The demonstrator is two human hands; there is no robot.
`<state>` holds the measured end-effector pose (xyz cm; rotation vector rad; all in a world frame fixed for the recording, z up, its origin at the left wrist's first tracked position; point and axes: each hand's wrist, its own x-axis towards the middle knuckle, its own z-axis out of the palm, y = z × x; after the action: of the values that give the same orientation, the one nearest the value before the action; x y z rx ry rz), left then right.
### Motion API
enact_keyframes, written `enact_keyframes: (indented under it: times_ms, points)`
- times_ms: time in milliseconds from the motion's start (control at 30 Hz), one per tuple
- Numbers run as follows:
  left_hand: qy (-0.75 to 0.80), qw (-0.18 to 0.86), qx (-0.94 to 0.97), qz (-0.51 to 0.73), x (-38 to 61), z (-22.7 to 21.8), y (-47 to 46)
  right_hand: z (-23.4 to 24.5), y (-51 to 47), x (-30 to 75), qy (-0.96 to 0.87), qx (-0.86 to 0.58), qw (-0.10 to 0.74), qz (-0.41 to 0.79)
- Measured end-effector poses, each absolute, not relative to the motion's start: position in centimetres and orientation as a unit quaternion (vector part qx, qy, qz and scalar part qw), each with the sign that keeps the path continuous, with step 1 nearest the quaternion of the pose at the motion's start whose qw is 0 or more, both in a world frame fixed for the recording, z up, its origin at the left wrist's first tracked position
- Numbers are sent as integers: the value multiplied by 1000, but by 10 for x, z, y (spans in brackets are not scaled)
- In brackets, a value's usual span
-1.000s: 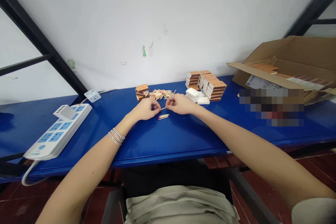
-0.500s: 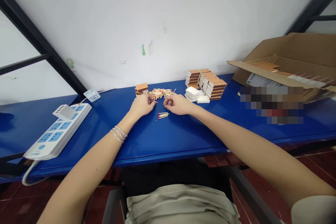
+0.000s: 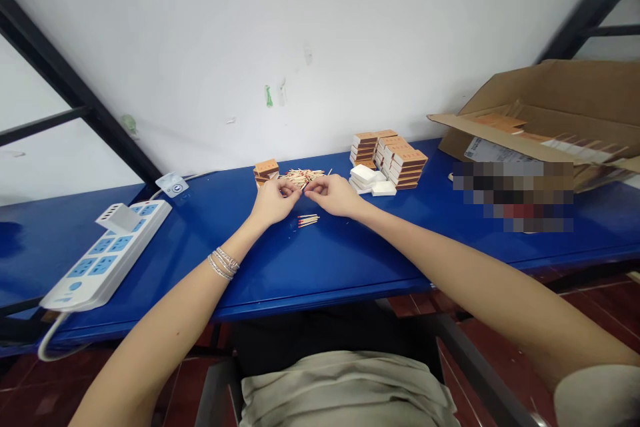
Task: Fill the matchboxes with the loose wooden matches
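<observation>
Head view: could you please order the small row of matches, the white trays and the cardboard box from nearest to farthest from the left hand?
1. Small row of matches, just right of the left hand.
2. White trays, farther right and back.
3. Cardboard box, far off to the right.

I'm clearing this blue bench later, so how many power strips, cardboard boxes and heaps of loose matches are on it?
Power strips: 1
Cardboard boxes: 1
Heaps of loose matches: 2
Total: 4
</observation>
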<state>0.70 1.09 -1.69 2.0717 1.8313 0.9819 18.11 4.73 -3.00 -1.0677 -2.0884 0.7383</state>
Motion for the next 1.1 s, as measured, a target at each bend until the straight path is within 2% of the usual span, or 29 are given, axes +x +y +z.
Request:
enact_keyframes:
  times_ms: [133,267,433,600,700,900,1100]
  points:
    - [590,156,696,378,13,-17,8,-32,48,176,-727,-403,397,389]
    - [614,114,707,332,5,-17,10,-30,50,180,-744,-407,405,343]
    - [662,30,716,219,-12,-21,16,-25,50,188,-809,-376,340,299]
    - [664,29,722,193,-15,-22,19,-21,45,191,-895,-292,225,251]
    - [665,8,725,178,-13,-22,18,-20,43,191,-907,-274,190,256]
    - [622,15,769,146,-8,-23,12,-24,46,190,-876,-343,252,228]
    - [580,27,801,147,2,-23,8,-32,48,183,-876,-357,259,194]
